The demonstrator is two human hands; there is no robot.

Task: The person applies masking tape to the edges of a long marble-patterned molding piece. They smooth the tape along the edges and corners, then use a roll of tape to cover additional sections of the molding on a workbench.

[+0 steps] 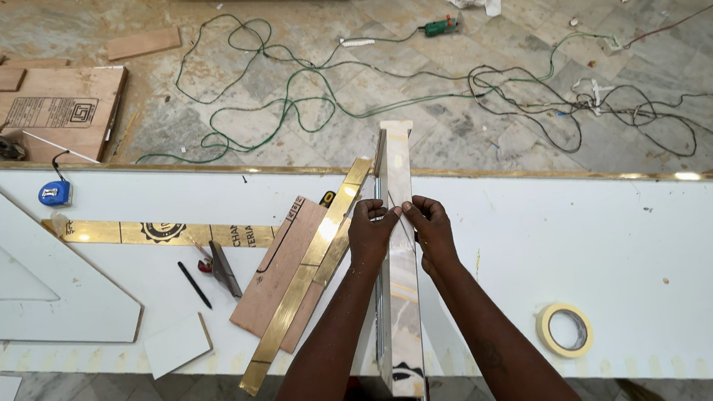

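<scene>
The long marble-patterned strip (404, 309) stands on edge across the white surface (639, 234), its long axis running straight away from the person. Both hands meet on its top edge near the far end, left hand (371, 232) and right hand (431, 228) equally near. Fingers (388, 214) of each are pinched shut on something thin there, too small to make out.

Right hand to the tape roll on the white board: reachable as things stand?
Probably yes. The tape roll lies flat on the white board, to the right of the right hand, with only bare board between. That hand is now pinching something at the long marble-patterned strip with the left hand.
</scene>
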